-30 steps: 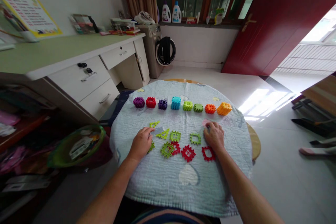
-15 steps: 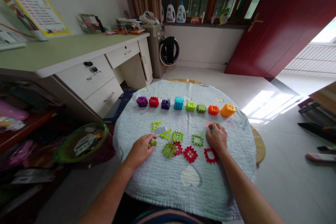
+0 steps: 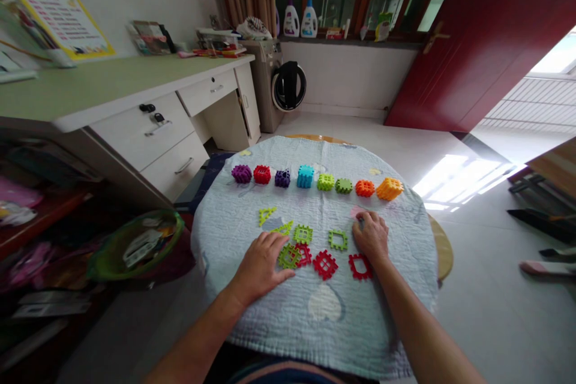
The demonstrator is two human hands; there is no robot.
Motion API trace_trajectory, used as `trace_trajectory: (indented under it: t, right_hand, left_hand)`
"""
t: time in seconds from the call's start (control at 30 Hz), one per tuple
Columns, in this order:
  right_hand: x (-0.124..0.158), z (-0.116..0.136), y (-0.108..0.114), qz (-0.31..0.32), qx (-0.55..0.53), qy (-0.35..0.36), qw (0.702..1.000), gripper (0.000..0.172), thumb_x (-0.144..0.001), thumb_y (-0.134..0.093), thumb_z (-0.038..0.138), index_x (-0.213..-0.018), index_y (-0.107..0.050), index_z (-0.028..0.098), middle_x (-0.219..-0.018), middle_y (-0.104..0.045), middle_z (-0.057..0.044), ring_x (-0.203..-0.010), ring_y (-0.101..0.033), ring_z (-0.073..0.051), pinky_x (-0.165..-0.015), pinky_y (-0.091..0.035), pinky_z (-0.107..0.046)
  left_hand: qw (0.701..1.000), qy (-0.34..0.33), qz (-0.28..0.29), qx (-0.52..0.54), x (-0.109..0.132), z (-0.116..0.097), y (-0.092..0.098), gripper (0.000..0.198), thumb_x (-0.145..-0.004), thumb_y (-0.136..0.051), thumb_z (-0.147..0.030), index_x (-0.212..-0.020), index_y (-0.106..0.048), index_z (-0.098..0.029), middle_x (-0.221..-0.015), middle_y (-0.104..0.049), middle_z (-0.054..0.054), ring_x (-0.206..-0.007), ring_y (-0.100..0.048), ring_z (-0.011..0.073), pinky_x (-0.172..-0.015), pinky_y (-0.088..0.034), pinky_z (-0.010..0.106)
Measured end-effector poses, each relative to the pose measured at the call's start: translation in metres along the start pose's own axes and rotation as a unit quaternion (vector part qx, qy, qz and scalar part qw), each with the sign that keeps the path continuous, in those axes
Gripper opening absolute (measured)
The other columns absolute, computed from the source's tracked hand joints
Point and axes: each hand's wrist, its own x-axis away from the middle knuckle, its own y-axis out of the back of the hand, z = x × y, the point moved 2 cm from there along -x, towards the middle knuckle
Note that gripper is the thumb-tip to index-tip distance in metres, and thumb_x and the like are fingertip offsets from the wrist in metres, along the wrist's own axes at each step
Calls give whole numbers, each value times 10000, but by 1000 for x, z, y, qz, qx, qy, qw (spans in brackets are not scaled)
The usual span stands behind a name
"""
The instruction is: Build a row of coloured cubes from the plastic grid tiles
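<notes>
My left hand [image 3: 262, 264] hovers or rests at the left edge of an olive-green square piece [image 3: 289, 257], thumb spread from the fingers. That piece overlaps a red piece [image 3: 304, 254]. Further right lie a red windowed square [image 3: 325, 264] and a red open frame [image 3: 360, 266]. Behind them are a green windowed square [image 3: 303, 234], a green open frame [image 3: 337, 240] and lime triangular pieces [image 3: 267, 215]. My right hand [image 3: 371, 234] rests on the cloth beside the green frame, fingers curled; what is under them, if anything, is hidden.
Across the cloth-covered round table [image 3: 324, 306] runs a row of coloured stacks, from purple [image 3: 242, 174] to yellow-orange [image 3: 389, 189]. A green-rimmed basket [image 3: 135, 246] stands left, below a desk [image 3: 112, 81]. A washing machine [image 3: 265, 90] is behind.
My left hand has moved right towards the olive-green piece and its thumb has spread. The small green item that was at its fingertips no longer shows. My right hand has stayed in place.
</notes>
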Motion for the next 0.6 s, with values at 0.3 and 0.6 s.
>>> trace_trajectory:
  t: [0.3, 0.6]
  right_hand:
    - [0, 1, 1, 1, 1, -2, 1000, 220, -851, -513, 263, -1025, -632, 201, -1106, -598, -69, -1014, -478, -225, -868, -305, -339]
    - [0, 3, 1, -1, 7, -8, 1000, 204, -845, -519, 251, -1008, -632, 201, -1098, -597, -75, -1018, -485, -225, -861, -312, -335]
  left_hand:
    - [999, 32, 18, 21, -20, -13, -16, 456, -684, -695, -280, -1128, -627, -202, -1132, -662, 98, -1103, -577, 284, -1003, -436, 423]
    - [951, 119, 22, 284, -32, 34, 16, 375, -783, -477, -246, -1126, -614, -183, -971, -706, 48, -890, -669, 174, -839, -523, 313]
